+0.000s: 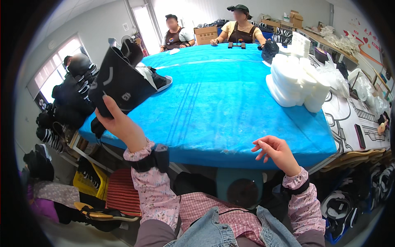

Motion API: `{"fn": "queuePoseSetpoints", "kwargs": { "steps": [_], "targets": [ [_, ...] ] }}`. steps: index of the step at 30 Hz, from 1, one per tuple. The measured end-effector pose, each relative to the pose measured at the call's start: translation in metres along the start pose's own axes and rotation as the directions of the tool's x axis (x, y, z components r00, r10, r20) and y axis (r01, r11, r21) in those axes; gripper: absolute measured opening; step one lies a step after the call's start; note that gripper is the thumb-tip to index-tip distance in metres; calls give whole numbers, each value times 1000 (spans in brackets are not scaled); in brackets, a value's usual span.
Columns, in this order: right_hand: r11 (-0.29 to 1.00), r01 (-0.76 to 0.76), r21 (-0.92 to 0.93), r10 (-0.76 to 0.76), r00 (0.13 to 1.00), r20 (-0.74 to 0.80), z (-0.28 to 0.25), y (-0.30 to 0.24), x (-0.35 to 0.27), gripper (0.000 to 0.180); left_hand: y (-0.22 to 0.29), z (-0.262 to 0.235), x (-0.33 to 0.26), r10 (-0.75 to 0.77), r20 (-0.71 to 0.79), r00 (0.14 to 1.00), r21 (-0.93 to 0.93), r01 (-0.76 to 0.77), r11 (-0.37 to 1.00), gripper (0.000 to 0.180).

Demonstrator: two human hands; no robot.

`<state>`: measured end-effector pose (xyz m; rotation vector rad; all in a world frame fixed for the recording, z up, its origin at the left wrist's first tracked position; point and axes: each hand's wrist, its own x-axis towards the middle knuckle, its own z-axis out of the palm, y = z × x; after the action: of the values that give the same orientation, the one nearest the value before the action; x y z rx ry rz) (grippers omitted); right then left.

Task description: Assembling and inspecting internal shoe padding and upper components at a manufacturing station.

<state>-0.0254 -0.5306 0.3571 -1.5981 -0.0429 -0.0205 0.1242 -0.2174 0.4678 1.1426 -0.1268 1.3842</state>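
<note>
My left hand [120, 124] is raised at the left side of the table, its thumb pressed on the near face of a black fabric piece [119, 82]. That piece is wide and stiff-looking, with a curved grey line and a small pale emblem; its exact kind I cannot make out. White material and a black item with a pale rim [162, 83] show just behind it. My right hand [276, 153] hovers by the near edge of the blue-covered table [214, 111], fingers loosely bent and slightly apart, holding nothing.
White pads [290, 80] stand in tall stacks at the right. Across the table sit two people in aprons, one touching a dark cap [270, 51]. Black items [74, 92] are piled at the left. A yellow crate [91, 179] and a red ribbed seat [122, 192] are below.
</note>
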Motion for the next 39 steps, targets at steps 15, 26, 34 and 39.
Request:
{"fn": "queuePoseSetpoints", "kwargs": {
  "steps": [15, 26, 34, 39],
  "targets": [
    [941, 126, -313, -268, 843, -467, -160, -19, 95, 58, -7, -9, -110, -547, 672, 499, -212, 837, 504, 32],
    [790, 525, -317, -518, 848, 115, 4, -34, 2, 30, 21, 9, -142, -596, 703, 387, -163, 904, 395, 28],
    [226, 586, -779, -578, 724, 377, 26, -59, -6, 48, 27, 4, -136, -519, 788, 330, -112, 907, 406, 36],
    [23, 640, -768, -545, 652, 527, 20, -61, -1, 50, 34, 4, -142, -538, 824, 178, -13, 955, 296, 39]
  ]
}}
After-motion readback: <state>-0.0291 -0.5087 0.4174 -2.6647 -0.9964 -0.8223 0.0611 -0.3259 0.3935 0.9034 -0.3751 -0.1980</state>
